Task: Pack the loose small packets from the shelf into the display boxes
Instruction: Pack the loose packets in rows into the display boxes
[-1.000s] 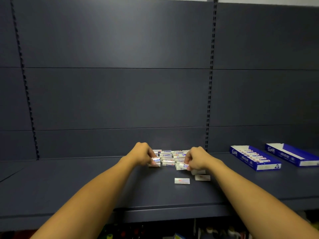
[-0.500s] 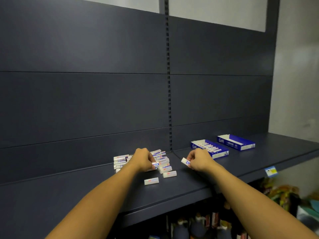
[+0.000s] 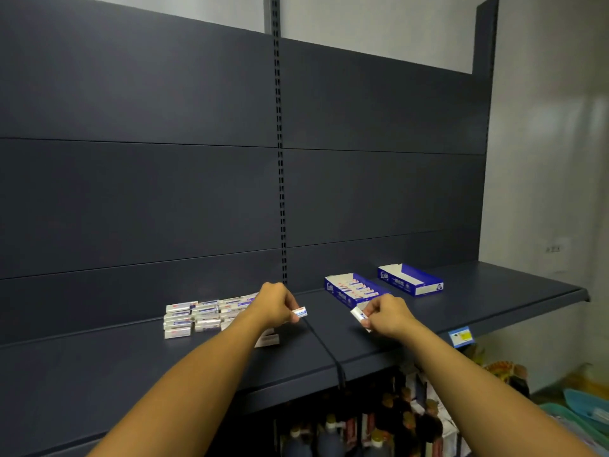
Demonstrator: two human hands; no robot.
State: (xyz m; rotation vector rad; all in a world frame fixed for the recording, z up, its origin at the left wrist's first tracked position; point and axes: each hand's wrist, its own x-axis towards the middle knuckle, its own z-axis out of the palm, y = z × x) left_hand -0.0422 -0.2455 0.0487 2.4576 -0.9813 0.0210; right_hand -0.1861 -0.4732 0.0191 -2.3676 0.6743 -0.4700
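The left hand [image 3: 275, 305] is pinching a small white-and-blue packet [image 3: 300, 313] in a closed grip above the dark grey metal shelf [image 3: 99, 364]. The right hand [image 3: 389, 316] is gripping another small white packet [image 3: 357, 314]. The pile of loose white packets [image 3: 201, 314] is lying at nine o'clock of the left hand. The part-filled blue cardboard display box [image 3: 354, 289] is sitting at twelve o'clock of the right hand, the emptier blue display box [image 3: 410, 279] at one o'clock.

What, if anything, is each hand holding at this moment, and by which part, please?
The left hand pinches a small packet by one end. The right hand pinches another packet near its lower end. Both are off the shelf.
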